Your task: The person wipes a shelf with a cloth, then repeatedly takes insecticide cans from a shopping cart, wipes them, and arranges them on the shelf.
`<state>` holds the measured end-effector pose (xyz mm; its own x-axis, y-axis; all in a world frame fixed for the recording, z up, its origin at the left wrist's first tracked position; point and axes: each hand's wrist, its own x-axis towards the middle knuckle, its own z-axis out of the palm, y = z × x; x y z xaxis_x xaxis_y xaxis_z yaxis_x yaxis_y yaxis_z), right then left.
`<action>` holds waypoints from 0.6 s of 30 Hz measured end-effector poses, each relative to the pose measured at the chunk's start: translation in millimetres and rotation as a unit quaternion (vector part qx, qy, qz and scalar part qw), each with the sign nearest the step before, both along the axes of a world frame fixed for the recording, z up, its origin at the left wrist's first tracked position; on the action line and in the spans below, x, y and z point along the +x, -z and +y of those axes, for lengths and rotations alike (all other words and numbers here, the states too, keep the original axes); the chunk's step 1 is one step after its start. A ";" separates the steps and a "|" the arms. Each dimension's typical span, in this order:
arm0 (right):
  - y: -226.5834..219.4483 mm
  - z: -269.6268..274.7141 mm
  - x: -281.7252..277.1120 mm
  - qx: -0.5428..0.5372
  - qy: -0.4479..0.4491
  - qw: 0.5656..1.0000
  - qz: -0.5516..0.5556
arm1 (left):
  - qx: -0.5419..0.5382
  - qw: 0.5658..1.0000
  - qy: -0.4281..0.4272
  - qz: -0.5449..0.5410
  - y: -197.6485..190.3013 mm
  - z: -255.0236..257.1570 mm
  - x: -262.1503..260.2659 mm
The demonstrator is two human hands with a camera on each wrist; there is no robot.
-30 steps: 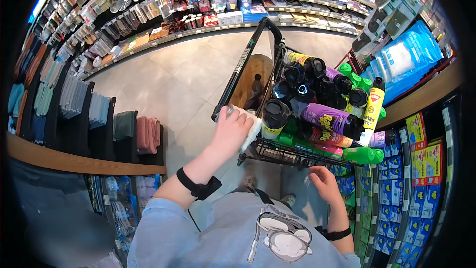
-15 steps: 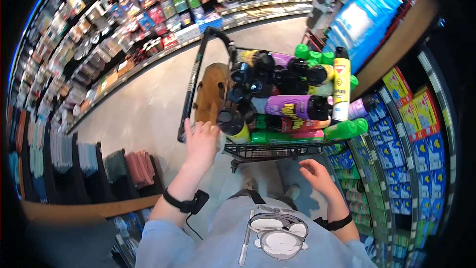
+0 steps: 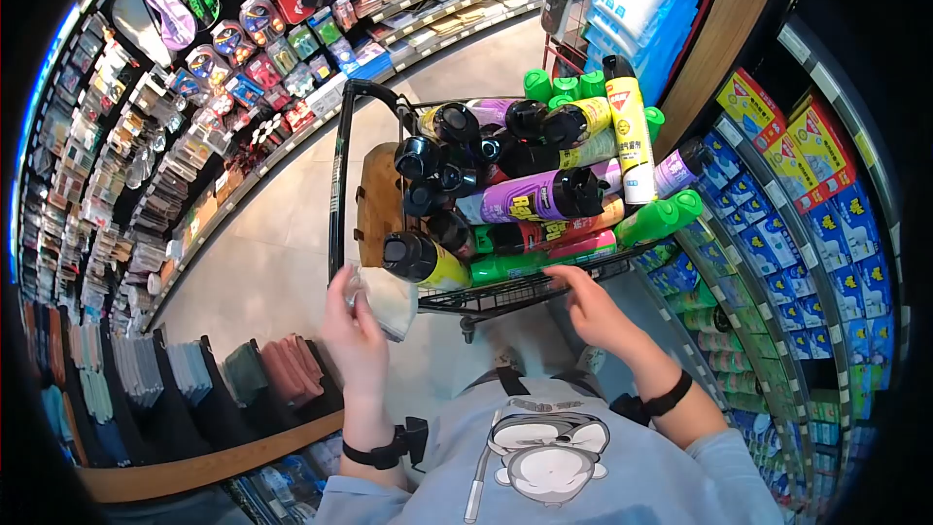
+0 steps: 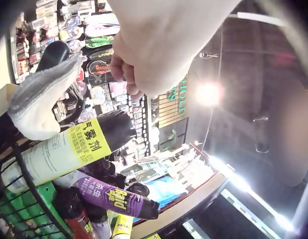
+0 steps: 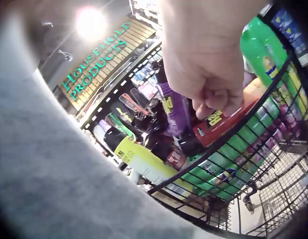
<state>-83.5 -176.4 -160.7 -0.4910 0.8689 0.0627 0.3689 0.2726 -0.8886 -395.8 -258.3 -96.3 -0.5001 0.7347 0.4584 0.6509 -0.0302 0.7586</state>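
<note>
Cart (image 3: 486,300): a dark wire basket in front of me, heaped with cans and bottles; its handle (image 3: 336,165) runs along my left side.
Left hand (image 3: 356,340): near the lower end of the handle, beside the white cloth. My fingers are loosely bent and a little spread; the wrist view shows them apart from the cloth. Something clear and shiny shows by their tips in the head view, too small for me to name.
White cloth (image 3: 393,305): at the cart's near left corner, just beside my left hand, its edge greyish in the wrist view.
Right hand (image 3: 604,321): over the cart's near side, index reaching forward and the other fingers bent more, gripping nothing. I can't tell whether a fingertip touches the rim.
Yellow-labelled can (image 3: 428,264): black-capped, tilted in the corner nearest the cloth.
Purple can (image 3: 525,199): lying across the middle of the heap.
Red can (image 5: 223,122): lying below my right hand in that wrist's view, beside the purple one.
Yellow-and-white can (image 3: 634,141): black-capped, leaning on the heap at the right.
Green bottles (image 3: 661,217): lying at the near right corner.
Folded cloths (image 3: 287,369): on a shelf to my left.
Blue packages (image 3: 646,0): beyond the cart, to the right.
</note>
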 end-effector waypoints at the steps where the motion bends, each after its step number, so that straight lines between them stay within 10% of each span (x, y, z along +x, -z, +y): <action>1: -7.9 5.1 -14.6 0.013 -0.038 0.999 0.007 | -0.001 1.000 0.000 0.003 -2.3 0.9 1.9; 4: -23.4 18.7 -66.0 0.071 -0.095 0.992 0.041 | -0.036 0.986 0.045 0.158 -9.1 -2.8 4.3; 11: -21.2 35.5 -168.2 0.170 -0.046 0.983 0.053 | -0.067 0.979 0.107 0.160 2.8 -12.4 12.0; 18: -25.0 33.3 -179.9 0.051 -0.058 0.993 0.093 | -0.094 0.983 0.118 0.100 18.4 -30.4 1.6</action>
<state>-263.4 -143.1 -135.7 -0.5596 0.7915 0.2457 0.1619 0.3952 -0.9042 -394.1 -288.7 -114.7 -0.2189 0.9011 0.3743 0.7794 -0.0693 0.6227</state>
